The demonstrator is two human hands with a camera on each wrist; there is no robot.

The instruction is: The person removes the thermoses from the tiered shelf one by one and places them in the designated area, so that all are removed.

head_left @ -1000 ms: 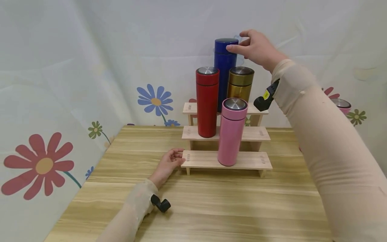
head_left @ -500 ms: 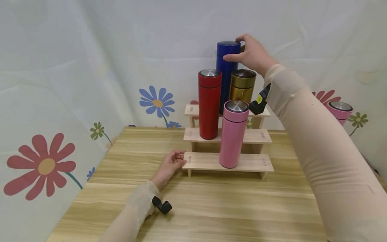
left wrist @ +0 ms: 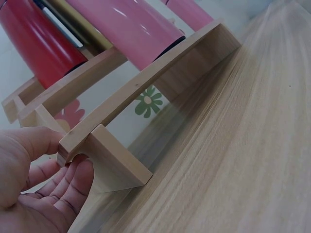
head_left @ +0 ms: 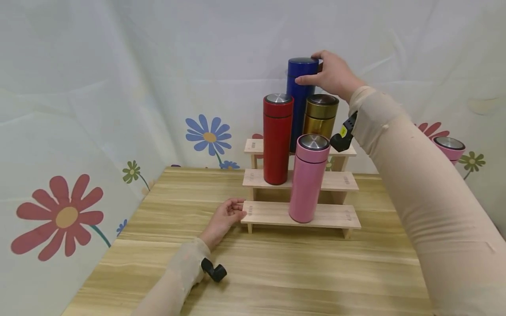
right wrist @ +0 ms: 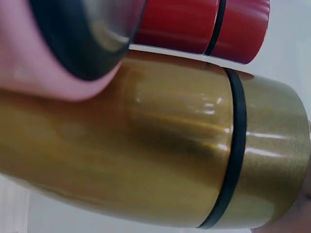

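Four bottles are counted at your three-tier wooden stand (head_left: 336, 181). Your right hand (head_left: 334, 74) grips the blue bottle (head_left: 299, 100) near its top, thumb on the front and fingers curled round the far side. That bottle is upright at the top shelf (head_left: 253, 145); its base is mostly hidden, so contact with the board cannot be confirmed. Your left hand (head_left: 221, 219) pinches the left end of the lowest shelf (head_left: 272, 213), thumb above, fingers beneath.

Edges: the red bottle (head_left: 276, 145) stands on the middle shelf, close to its front edge. The pink bottle (head_left: 307, 184) stands on the lowest shelf, with bare board to both sides. The gold bottle (head_left: 321, 120) stands behind it, base hidden, and leaves you little room below your right wrist. A second pink bottle (head_left: 452, 151) is well apart, beyond your right sleeve (head_left: 427, 188).

Markings: small dark print (head_left: 348, 215) at the shelf ends is too small to read. Your right wrist camera (head_left: 341, 142) bears a yellow label (head_left: 344, 131), likewise illegible.
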